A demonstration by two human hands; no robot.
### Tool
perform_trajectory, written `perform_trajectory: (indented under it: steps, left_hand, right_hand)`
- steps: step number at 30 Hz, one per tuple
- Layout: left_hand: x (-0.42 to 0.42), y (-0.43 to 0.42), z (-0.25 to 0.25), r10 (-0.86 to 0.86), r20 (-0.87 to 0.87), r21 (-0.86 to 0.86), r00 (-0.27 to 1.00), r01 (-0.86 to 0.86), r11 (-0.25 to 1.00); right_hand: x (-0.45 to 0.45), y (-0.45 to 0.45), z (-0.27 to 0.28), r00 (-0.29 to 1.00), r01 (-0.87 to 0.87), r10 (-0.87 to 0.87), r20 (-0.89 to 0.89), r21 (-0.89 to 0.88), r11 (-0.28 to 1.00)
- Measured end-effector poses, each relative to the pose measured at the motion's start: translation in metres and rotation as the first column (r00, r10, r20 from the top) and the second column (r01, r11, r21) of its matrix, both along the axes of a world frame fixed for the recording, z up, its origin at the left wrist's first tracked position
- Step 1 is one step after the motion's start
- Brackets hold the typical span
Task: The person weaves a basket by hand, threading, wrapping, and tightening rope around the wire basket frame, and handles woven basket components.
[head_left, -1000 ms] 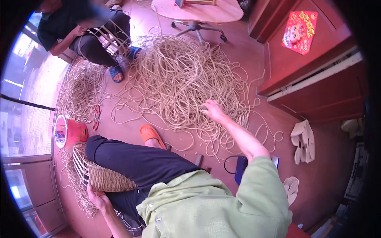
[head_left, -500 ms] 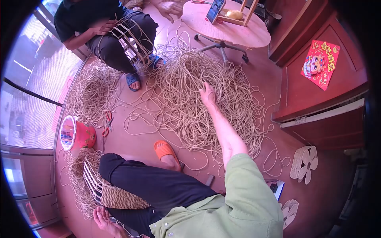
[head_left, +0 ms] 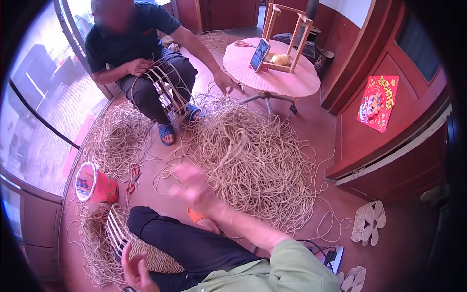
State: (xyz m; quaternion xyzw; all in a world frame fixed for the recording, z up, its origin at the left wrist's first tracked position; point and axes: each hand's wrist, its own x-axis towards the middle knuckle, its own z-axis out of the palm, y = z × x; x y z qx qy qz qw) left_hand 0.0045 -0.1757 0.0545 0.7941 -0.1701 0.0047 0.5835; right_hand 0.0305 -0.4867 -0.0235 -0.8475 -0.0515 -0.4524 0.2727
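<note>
My right hand (head_left: 192, 186) is raised over the floor in front of my knee, near the left edge of a large heap of tan paper-like cord (head_left: 262, 170). Motion smears its fingers, so whether it grips any cord does not show. At the lower left, my left hand (head_left: 137, 270) is open, its fingers apart, beside a partly woven basket (head_left: 158, 258) on my lap. Tan cord is woven tightly round the lower part of this basket, while pale bare ribs (head_left: 116, 228) stick out at its far end.
A co-worker (head_left: 141, 63) sits opposite with a ribbed basket frame (head_left: 165, 85), one arm reaching toward the heap. A red bucket (head_left: 104, 185) and red-handled scissors (head_left: 132, 180) are at the left. A round table (head_left: 233, 61) carries a phone (head_left: 260, 54) and wooden frame (head_left: 305, 44).
My right hand has left the cord heap and swung left, toward my body. My left hand has lifted slightly, beside the basket. The view has tilted up, showing more of the co-worker.
</note>
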Motion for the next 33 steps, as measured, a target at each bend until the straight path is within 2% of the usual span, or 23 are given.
perform_trajectory:
  steps: [2, 3, 4, 6, 9, 13, 15, 16, 17, 18, 19, 20, 21, 22, 24, 25, 26, 27, 28, 29, 30, 31, 33]
  left_hand:
    - [-0.005, -0.03, 0.015, -0.158, 0.067, 0.011, 0.985, 0.158, 0.987]
    - [-0.004, -0.031, 0.008, -0.185, 0.152, -0.099, 0.971, 0.201, 0.975]
    - [-0.006, -0.03, 0.002, -0.196, 0.238, -0.205, 0.951, 0.247, 0.947]
    - [-0.028, -0.014, 0.028, -0.171, 0.026, -0.239, 0.985, 0.172, 0.956]
    - [-0.039, 0.015, 0.043, -0.076, 0.005, -0.245, 0.997, 0.075, 0.967]
    - [-0.012, 0.101, 0.064, 0.238, 0.121, -0.344, 0.964, -0.184, 0.921]
    - [0.008, 0.169, 0.098, 0.448, 0.086, -0.402, 0.89, -0.38, 0.833]
    - [0.023, 0.223, 0.098, 0.579, 0.062, -0.407, 0.813, -0.51, 0.758]
    - [0.033, 0.298, 0.084, 0.677, 0.04, -0.401, 0.735, -0.609, 0.684]
    - [0.044, 0.372, 0.07, 0.763, 0.014, -0.393, 0.646, -0.698, 0.598]
    - [0.048, 0.491, 0.032, 0.78, -0.057, -0.211, 0.624, -0.771, 0.601]
    - [0.051, 0.599, -0.002, 0.79, -0.117, -0.013, 0.602, -0.796, 0.605]
    - [0.044, 0.608, -0.026, 0.838, -0.041, 0.428, 0.544, -0.748, 0.507]
    - [0.036, 0.603, -0.044, 0.842, 0.051, 0.781, 0.538, -0.547, 0.302]
    - [0.021, 0.553, -0.108, 0.447, 0.038, 0.658, 0.893, -0.359, 0.662]
    - [0.03, 0.464, -0.094, 0.165, 0.016, 0.587, 0.986, -0.143, 0.797]
    - [0.019, 0.328, -0.054, 0.293, -0.116, 0.413, 0.949, -0.222, 0.883]
    - [-0.006, 0.19, 0.023, 0.233, -0.332, 0.203, 0.914, -0.172, 0.964]
    - [-0.011, 0.145, 0.033, -0.106, -0.281, -0.061, 0.954, 0.092, 0.994]
    - [-0.018, 0.12, 0.033, -0.245, -0.335, -0.251, 0.91, 0.165, 0.954]
    - [-0.028, 0.103, 0.03, -0.39, -0.354, -0.436, 0.85, 0.219, 0.873]
    - [-0.043, 0.093, 0.018, -0.256, -0.355, -0.476, 0.899, 0.062, 0.878]
    - [-0.053, 0.079, 0.06, -0.338, -0.412, -0.499, 0.846, 0.101, 0.86]
  right_hand:
    - [-0.023, 0.062, 0.047, 0.921, -0.388, 0.388, 0.04, -0.013, 0.922]
    - [-0.041, 0.086, 0.065, 0.793, -0.607, 0.608, -0.048, 0.033, 0.794]
    - [-0.054, 0.104, 0.085, 0.816, -0.563, 0.568, 0.109, -0.076, 0.823]
    - [-0.054, 0.12, 0.117, 0.793, -0.534, 0.529, 0.302, -0.073, 0.842]
    - [-0.056, 0.141, 0.135, 0.705, -0.657, 0.607, 0.366, 0.017, 0.754]
    - [-0.038, 0.153, 0.104, 0.743, -0.669, 0.669, 0.026, -0.002, 0.743]
    - [-0.028, 0.105, 0.092, 0.799, -0.486, 0.353, -0.486, -0.179, 0.855]
    - [-0.012, 0.075, 0.051, 0.868, -0.393, 0.352, -0.349, -0.053, 0.918]
    - [0.009, 0.026, 0.001, 0.879, -0.306, 0.269, -0.394, -0.032, 0.952]
    - [0.008, -0.025, -0.014, 0.893, -0.191, 0.171, -0.417, -0.006, 0.982]
    - [0.01, -0.077, -0.044, 0.88, -0.029, 0.009, -0.475, -0.034, 0.999]
    - [0.004, -0.114, -0.049, 0.632, 0.3, -0.121, -0.765, 0.097, 0.949]
    - [-0.004, -0.135, -0.045, 0.554, 0.348, -0.228, -0.8, -0.026, 0.937]
    - [-0.011, -0.133, -0.023, 0.468, 0.386, -0.335, -0.818, -0.152, 0.91]
    - [-0.006, -0.074, 0.018, 0.633, 0.199, -0.362, -0.684, -0.308, 0.93]
    - [0.007, -0.04, 0.008, 0.965, -0.008, -0.06, -0.254, -0.261, 0.965]
    - [0.01, 0.022, 0.044, 0.99, -0.124, 0.104, -0.093, -0.243, 0.962]
    - [0.004, 0.078, 0.085, 0.944, -0.298, 0.246, -0.22, -0.244, 0.923]
    - [-0.002, 0.124, 0.109, 0.893, -0.45, 0.424, -0.153, -0.265, 0.853]
    - [-0.005, 0.165, 0.121, 0.888, -0.446, 0.449, -0.097, -0.416, 0.792]
    - [-0.006, 0.198, 0.134, 0.79, -0.562, 0.611, 0.045, -0.343, 0.752]
    - [-0.008, 0.222, 0.142, 0.753, -0.609, 0.658, -0.008, -0.39, 0.691]
    - [0.0, 0.223, 0.142, 0.681, -0.683, 0.732, 0.008, -0.353, 0.639]
